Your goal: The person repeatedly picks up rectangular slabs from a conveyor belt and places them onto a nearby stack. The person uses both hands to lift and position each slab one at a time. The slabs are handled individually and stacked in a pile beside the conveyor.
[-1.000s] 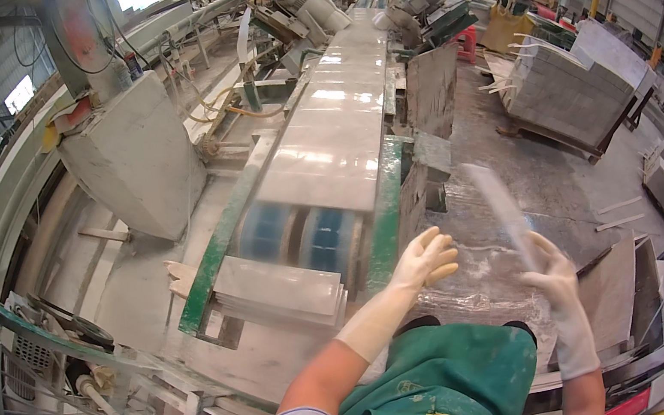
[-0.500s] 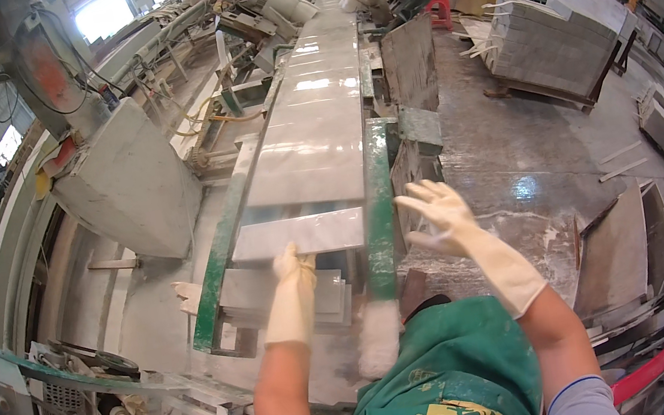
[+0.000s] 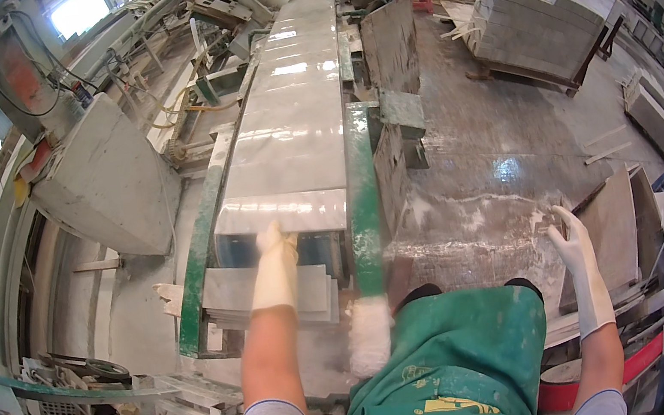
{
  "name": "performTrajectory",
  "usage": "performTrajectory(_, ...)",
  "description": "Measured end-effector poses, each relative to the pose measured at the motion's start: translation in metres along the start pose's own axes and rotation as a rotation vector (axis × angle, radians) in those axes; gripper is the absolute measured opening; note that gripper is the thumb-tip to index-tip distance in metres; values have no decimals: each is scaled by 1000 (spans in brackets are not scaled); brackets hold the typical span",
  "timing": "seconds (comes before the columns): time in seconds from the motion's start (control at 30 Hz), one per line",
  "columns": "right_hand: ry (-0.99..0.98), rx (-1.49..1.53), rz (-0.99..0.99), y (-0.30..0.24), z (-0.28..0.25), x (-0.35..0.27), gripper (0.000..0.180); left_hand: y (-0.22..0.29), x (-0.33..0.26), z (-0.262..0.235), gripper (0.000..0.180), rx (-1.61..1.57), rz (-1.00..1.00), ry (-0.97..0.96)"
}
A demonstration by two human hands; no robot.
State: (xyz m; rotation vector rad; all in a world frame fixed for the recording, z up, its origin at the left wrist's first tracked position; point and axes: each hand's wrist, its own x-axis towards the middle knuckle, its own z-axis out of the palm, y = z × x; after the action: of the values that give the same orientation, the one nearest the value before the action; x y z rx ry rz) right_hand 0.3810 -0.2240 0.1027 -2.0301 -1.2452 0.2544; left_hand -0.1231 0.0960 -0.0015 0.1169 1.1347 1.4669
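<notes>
My gloved left hand (image 3: 275,262) is resting, fingers together, on the near end of the long polished pale stone slab (image 3: 287,141) lying on the green-railed conveyor (image 3: 362,194); its palm is hidden. My right hand (image 3: 575,251) is hanging open, empty, near leaning brown slabs (image 3: 613,228).

The person is reaching both arms forward from the lower edge of the frame. The left hand (image 3: 275,260), in a pale glove, is stretching straight up toward the middle of the frame, its bare forearm rising from a grey sleeve at lower centre-left; the fingers are lying together, pointing up. The right hand (image 3: 574,243), also gloved, is extending at the right of the frame, fingers spread open and pointing upward, with the long glove cuff covering the wrist and lower forearm.
</notes>
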Motion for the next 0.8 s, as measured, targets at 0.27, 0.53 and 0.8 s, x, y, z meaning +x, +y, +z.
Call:
performTrajectory(0.27, 9, 65, 121, 22, -4, -14, 51, 12, 4, 5, 27, 461, -27, 25)
performTrajectory(0.53, 19, -24, 157, 39, 0, -30, 48, 44, 14, -18, 35, 798, -97, -218)
performTrajectory(0.8, 39, 101, 353, 37, -19, -48, 49, 27, 44, -30, 20, 397, -272, -191)
